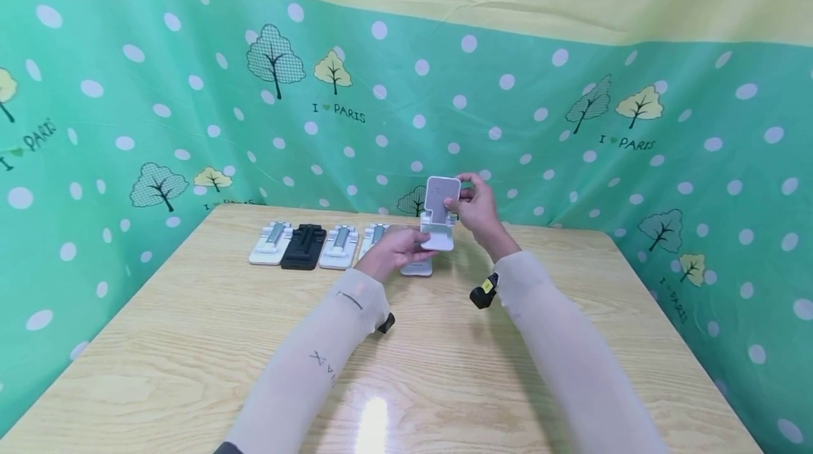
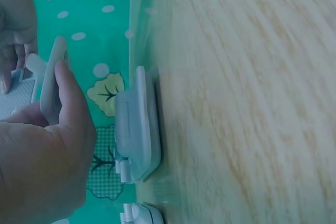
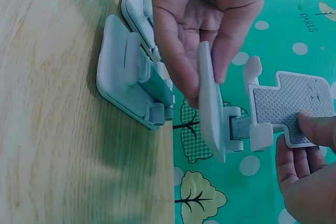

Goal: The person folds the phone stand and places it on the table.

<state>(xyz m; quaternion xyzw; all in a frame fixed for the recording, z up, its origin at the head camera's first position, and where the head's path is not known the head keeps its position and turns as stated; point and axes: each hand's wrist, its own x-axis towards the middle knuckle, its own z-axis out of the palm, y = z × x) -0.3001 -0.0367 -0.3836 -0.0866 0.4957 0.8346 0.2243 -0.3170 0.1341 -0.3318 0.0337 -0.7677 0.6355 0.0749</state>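
Note:
A white folding phone stand is held above the table between both hands, its grey textured back plate unfolded from the base. My left hand pinches the white base between thumb and fingers. The right hand grips the edge of the back plate, thumb on the grey face and fingers behind. Below them, a folded white phone stand lies on the table, partly hidden by the left hand in the head view.
Left of the hands, a row of folded stands lies on the wooden table: a white one, a black one and more white ones. A green patterned curtain hangs behind the table and along its sides.

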